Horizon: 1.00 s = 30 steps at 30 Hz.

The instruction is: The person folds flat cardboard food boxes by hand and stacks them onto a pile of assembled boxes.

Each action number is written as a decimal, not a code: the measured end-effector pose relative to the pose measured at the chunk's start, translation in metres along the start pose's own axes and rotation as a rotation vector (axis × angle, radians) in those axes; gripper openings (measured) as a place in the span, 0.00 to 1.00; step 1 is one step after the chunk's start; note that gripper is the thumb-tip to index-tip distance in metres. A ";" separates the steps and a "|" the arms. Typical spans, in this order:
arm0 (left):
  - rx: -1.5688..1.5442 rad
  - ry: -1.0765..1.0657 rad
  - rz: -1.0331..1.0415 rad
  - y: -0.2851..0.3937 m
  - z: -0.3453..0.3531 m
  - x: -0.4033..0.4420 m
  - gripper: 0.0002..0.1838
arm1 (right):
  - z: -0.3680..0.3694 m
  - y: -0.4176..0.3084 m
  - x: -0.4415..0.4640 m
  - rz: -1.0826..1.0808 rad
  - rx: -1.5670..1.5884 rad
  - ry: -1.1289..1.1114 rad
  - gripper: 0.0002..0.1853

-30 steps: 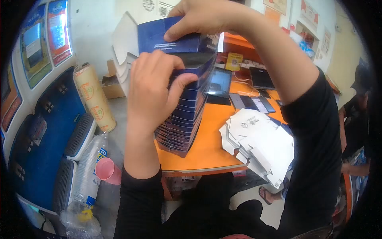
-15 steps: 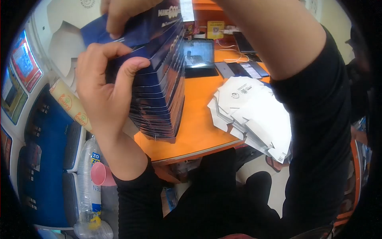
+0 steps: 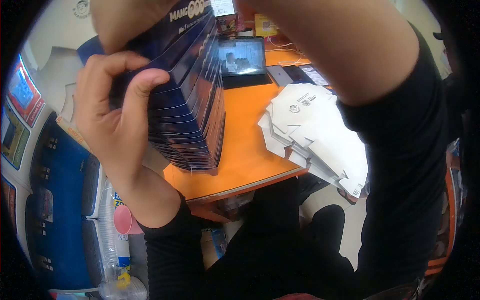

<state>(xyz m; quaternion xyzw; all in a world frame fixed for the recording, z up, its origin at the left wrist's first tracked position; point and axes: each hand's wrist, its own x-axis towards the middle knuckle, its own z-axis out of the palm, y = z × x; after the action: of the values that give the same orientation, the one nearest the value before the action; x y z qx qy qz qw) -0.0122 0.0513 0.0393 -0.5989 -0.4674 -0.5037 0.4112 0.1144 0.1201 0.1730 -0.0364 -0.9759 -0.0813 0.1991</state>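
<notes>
Head view: the stack of dark blue boxes [image 3: 185, 122] stands at the left end of the orange table [image 3: 250, 145], rising well above its surface. Thin edges show in close rows, as if nested. The left hand [image 3: 112, 100] is curled at an upper box, thumb and forefinger apart; whether it pinches the board cannot be told. The right hand [image 3: 130, 22] bends over the stack's top; its fingertips are hidden, so its grasp cannot be told. White cardboard pieces [image 3: 325, 125] lie overlapped at the table's right, partly overhanging its front edge; a tablet [image 3: 242, 57] stands toward the table's back.

Handling: each box is probably light, fairly stiff card — smooth, somewhat slippery, easily creased at the edges. The tall stack may lean. Recommended hold: opposite walls near the corners — base supported by the table.
</notes>
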 end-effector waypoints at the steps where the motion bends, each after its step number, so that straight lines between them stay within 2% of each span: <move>1: -0.008 0.002 -0.013 0.000 0.000 0.000 0.11 | 0.013 0.006 0.020 -0.072 -0.004 0.024 0.24; 5: 0.062 0.005 0.009 0.004 0.001 -0.001 0.10 | 0.069 0.033 0.106 -0.415 0.079 0.187 0.23; 6: 0.108 -0.001 0.032 0.004 0.001 -0.001 0.09 | 0.059 0.028 0.077 -0.365 0.113 0.146 0.24; 7: -0.002 0.030 -0.060 0.003 0.003 -0.003 0.09 | 0.038 0.017 0.019 -0.315 0.148 0.106 0.27; 9: -0.220 0.088 -0.242 0.000 0.007 -0.009 0.08 | 0.020 0.012 -0.009 -0.315 0.172 -0.022 0.32; 13: 0.006 -0.014 -0.098 -0.009 0.003 -0.010 0.10 | 0.003 0.030 0.013 -0.506 0.120 -0.371 0.38; 15: 0.016 0.000 -0.080 -0.010 0.005 -0.010 0.10 | 0.003 0.038 0.010 -0.544 0.098 -0.336 0.38; 16: 0.029 -0.009 -0.064 -0.008 0.005 -0.009 0.10 | 0.010 0.040 0.003 -0.539 0.092 -0.216 0.36; 17: 0.043 -0.017 -0.049 -0.005 0.004 -0.008 0.10 | 0.026 0.043 0.005 -0.543 0.149 0.031 0.34; 18: 0.058 -0.025 -0.036 -0.003 0.003 -0.006 0.10 | 0.041 0.047 0.006 -0.538 0.201 0.280 0.32; 19: 0.109 -0.013 -0.018 0.000 0.002 -0.006 0.10 | 0.070 0.054 0.021 -0.527 0.319 0.657 0.31; 21: 0.214 0.013 0.013 0.006 0.002 -0.007 0.11 | 0.096 0.064 -0.005 -0.290 0.368 0.874 0.25; 23: 0.352 0.094 0.125 0.015 0.004 -0.008 0.12 | 0.108 0.085 -0.090 -0.035 0.277 0.580 0.21; 24: 0.423 0.135 0.181 0.019 0.006 -0.009 0.12 | 0.103 0.082 -0.128 0.150 0.111 0.242 0.22; 25: 0.331 0.160 0.180 0.023 0.008 -0.014 0.13 | 0.124 0.085 -0.167 0.306 0.010 0.037 0.23; 26: 0.239 0.184 0.178 0.027 0.010 -0.025 0.14 | 0.135 0.095 -0.196 0.471 0.026 -0.331 0.23; 27: 0.167 0.113 0.194 0.036 0.014 -0.035 0.15 | 0.143 0.099 -0.221 0.583 0.087 -0.562 0.25; 29: 0.019 -0.031 0.209 0.053 0.022 -0.055 0.18 | 0.159 0.095 -0.260 0.780 0.216 -0.576 0.29; 30: -0.122 -0.164 0.206 0.065 0.037 -0.060 0.19 | 0.165 0.092 -0.271 0.797 0.230 -0.512 0.28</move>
<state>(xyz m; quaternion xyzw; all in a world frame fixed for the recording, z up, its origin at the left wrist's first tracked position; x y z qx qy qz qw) 0.0563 0.0634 -0.0272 -0.7069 -0.4040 -0.4355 0.3841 0.3099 0.2290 -0.0705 -0.4039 -0.9063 0.1212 -0.0288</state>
